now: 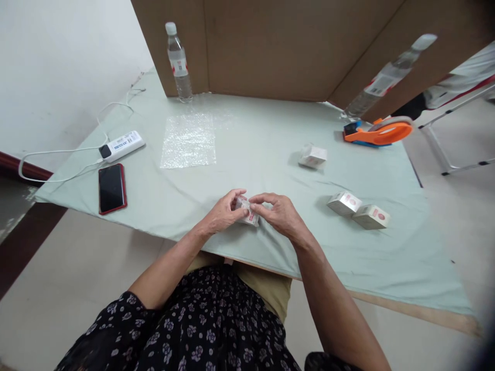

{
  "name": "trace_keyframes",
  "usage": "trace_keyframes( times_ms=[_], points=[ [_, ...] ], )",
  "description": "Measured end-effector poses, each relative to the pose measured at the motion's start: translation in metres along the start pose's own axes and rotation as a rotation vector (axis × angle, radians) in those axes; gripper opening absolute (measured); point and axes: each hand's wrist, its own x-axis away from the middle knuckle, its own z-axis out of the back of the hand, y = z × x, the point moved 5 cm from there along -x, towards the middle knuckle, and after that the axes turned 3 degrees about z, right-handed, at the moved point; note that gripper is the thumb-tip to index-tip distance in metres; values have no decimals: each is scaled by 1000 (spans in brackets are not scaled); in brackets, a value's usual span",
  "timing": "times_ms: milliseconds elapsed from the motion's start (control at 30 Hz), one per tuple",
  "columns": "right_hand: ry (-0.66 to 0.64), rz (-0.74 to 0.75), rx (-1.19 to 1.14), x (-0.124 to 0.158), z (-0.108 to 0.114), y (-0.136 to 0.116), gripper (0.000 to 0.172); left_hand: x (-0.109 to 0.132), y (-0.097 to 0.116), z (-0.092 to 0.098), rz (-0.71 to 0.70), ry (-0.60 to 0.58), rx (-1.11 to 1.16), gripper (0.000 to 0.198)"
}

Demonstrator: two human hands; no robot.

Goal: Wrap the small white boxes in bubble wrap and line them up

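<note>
L hand (224, 212): grip closed on wrapped box (249, 219), thumb over its top.
R hand (279, 212): thumb + index tip at box's R side; can't tell if grip pinches film or only touches.
Wrapped box, pos.: betw. both hands, near mid of near edge of surface (263, 139); white w/ red print, clear wrap.
Other boxes: 3, R half; box A (314, 156) farther from near edge, box B (343, 203) + box C (372, 217) side by side, nearer R edge.
Bubble sheet (188, 141): flat, far L part.
Tape dispenser (381, 133): orange/blue, near far R corner.
Bottles: 2, clear w/ white caps; L bottle (180, 69) + R bottle (381, 85), along far edge by cardboard panel (266, 46).
Phone (112, 189): dark screen, red case, near L corner.
White block (126, 145): beyond phone, cable (62, 151) attached.
</note>
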Motion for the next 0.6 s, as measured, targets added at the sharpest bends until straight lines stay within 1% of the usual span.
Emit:
trace_keyframes(
  times_ms=[133,333,433,600],
  points=[
    [-11,-23,16,-4,-3,3,17,1,2,0,5,5,-42,63],
    [-4,15,167,-6,-7,-1,20,2,3,0,20,19,-37,63],
    [21,12,226,-7,-10,-2,18,1,2,0,24,41,-64,62],
    [9,12,213,-8,-13,-1,19,-1,0,0,8,57,-62,61]
  ],
)
